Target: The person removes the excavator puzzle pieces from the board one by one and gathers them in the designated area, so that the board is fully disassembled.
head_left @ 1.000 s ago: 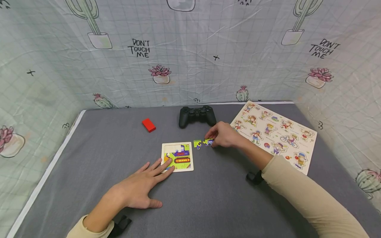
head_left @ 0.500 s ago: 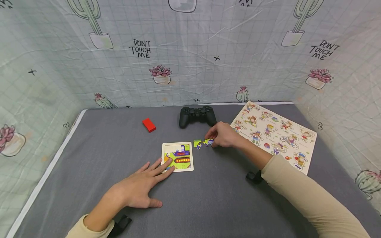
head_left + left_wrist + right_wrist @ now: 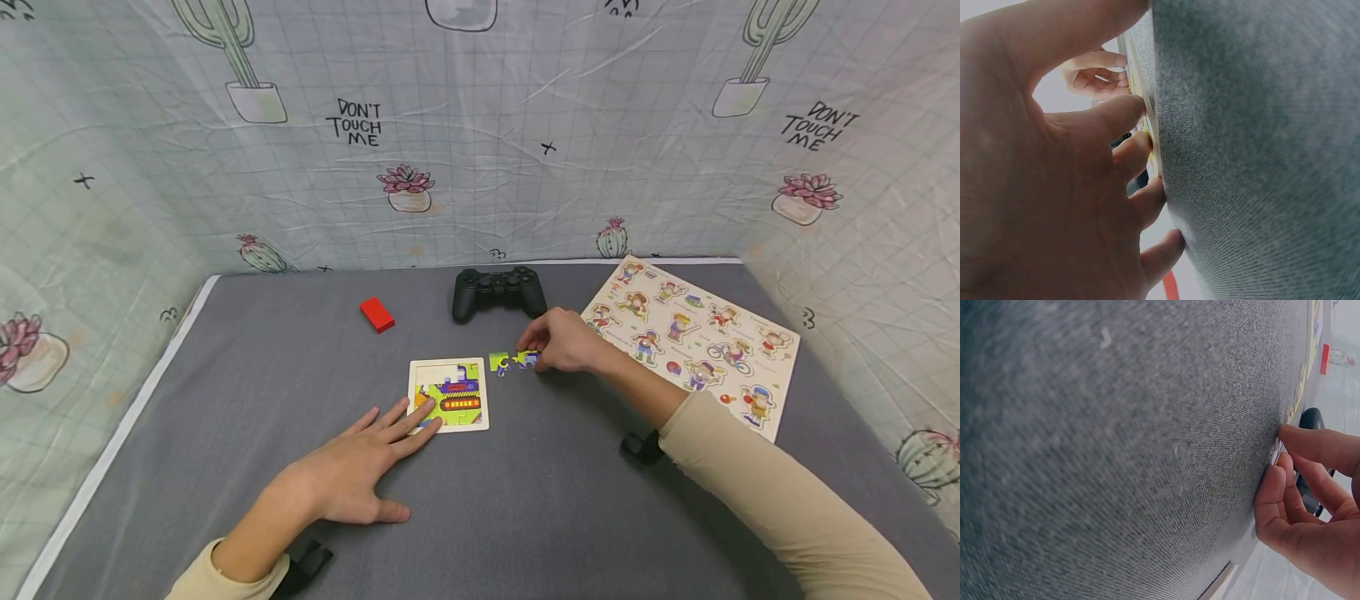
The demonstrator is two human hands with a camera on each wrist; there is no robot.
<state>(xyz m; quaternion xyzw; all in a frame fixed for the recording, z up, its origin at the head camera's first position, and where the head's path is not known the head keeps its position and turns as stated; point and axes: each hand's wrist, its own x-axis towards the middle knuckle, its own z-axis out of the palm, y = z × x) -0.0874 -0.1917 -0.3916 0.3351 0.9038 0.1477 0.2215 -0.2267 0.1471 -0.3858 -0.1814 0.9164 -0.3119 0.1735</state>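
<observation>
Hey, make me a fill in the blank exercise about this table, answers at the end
Of the left hand and right hand, the one touching the puzzle tray is the ____ hand.
The small block left of the game controller is coloured ____.
In the head view, the large illustrated board lies to the ____ of the game controller.
Lettering on the backdrop reads DON'T TOUCH ____.

Missing words: left; red; right; ME.

Long sleeves of plain pale beige cloth dress both arms, the left sleeve ending in a narrow edge above the bare left hand, the right sleeve softly creased above the bare right hand; a black, blocky piece shows beside each cuff, left and right
</observation>
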